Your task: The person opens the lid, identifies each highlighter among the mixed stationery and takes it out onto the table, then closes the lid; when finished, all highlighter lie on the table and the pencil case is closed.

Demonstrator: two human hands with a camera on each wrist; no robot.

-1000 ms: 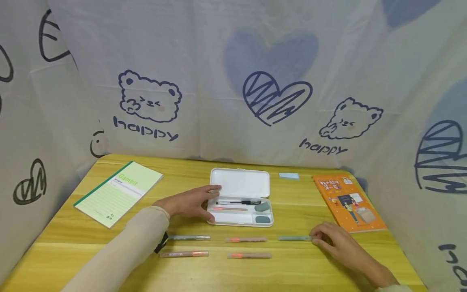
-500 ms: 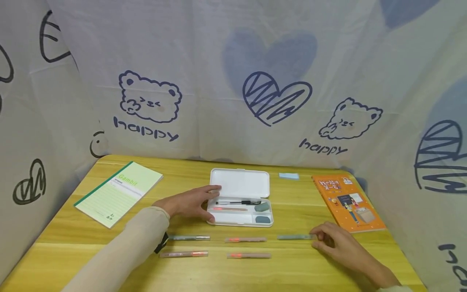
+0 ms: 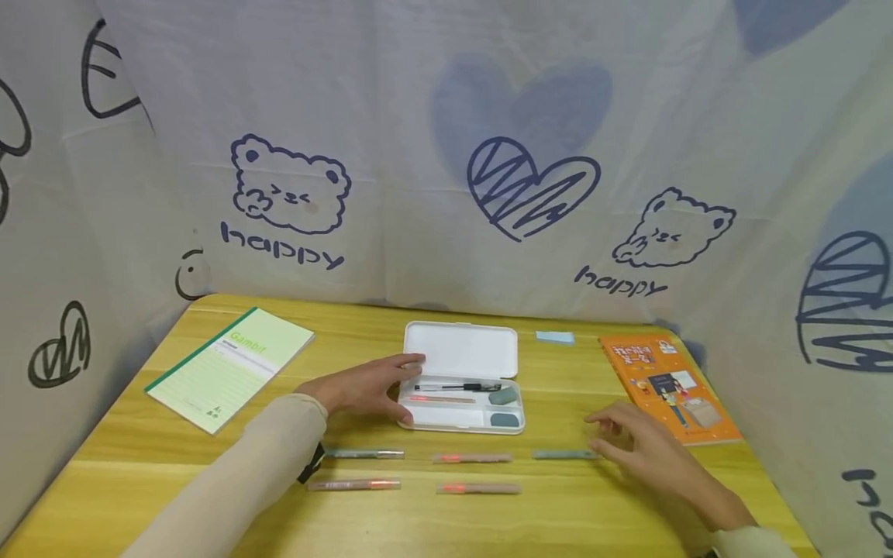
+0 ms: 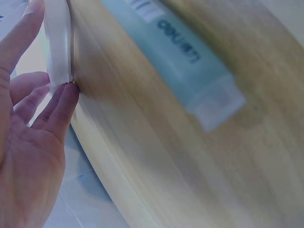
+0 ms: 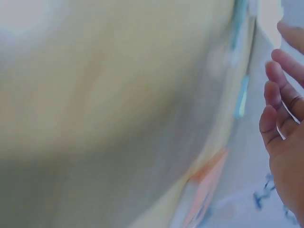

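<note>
My left hand (image 3: 359, 390) holds the left end of an open white pencil case (image 3: 446, 419), thumb at the front corner and fingers near the hinge. In the left wrist view its fingertips touch the case's edge (image 4: 59, 42). Inside lie a black pen (image 3: 474, 387), a thin pinkish stick (image 3: 439, 399) and two grey-green erasers (image 3: 504, 420). My right hand (image 3: 645, 446) hovers beside the right end of a slim teal pen-like stick (image 3: 561, 455), fingers loosely bent and holding nothing. The right wrist view shows those fingers (image 5: 280, 95) apart.
In front of the case lie another teal stick (image 3: 366, 454) with a clear end and several brownish sticks (image 3: 477, 489). A green notebook (image 3: 230, 368) is at left, an orange book (image 3: 673, 387) at right. A small light-blue piece (image 3: 554, 337) lies behind. Printed cloth surrounds the table.
My right hand has let go of the teal stick's right end and risen slightly, its fingers spreading. The left hand stays on the pencil case.
</note>
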